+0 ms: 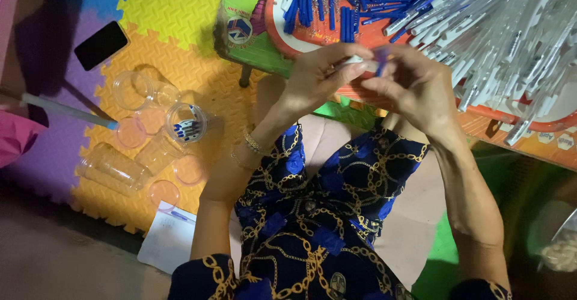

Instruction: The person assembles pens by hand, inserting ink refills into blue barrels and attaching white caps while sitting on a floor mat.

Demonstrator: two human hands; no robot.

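From the camera on my head, I saw both my hands raised together over my lap, just in front of the low worktop [511,133]. My left hand [315,77] had its fingers [348,52] closed on a white pen barrel [366,63], the thumb and forefinger pinching it near its end. My right hand [415,83] met it from the other side, its fingers curled shut on a small blue pen part [381,59] pressed against the end of the barrel. The barrel lay roughly level between the two hands, touching both.

On the worktop beyond my hands sat an orange tray [312,40] holding a heap of blue pen pieces [342,5], and to its right a large pile of white pen barrels [511,35] spread to the edge of view.

To my left, on the coloured foam floor mat [174,11], stood and lay several clear plastic cups [135,89]; one cup [186,122] held a few blue parts. A dark phone [101,45] lay on the mat farther off, well apart from my hands. A sheet of white paper [165,240] lay by my left elbow. Gold bracelets [252,146] circled my left wrist.
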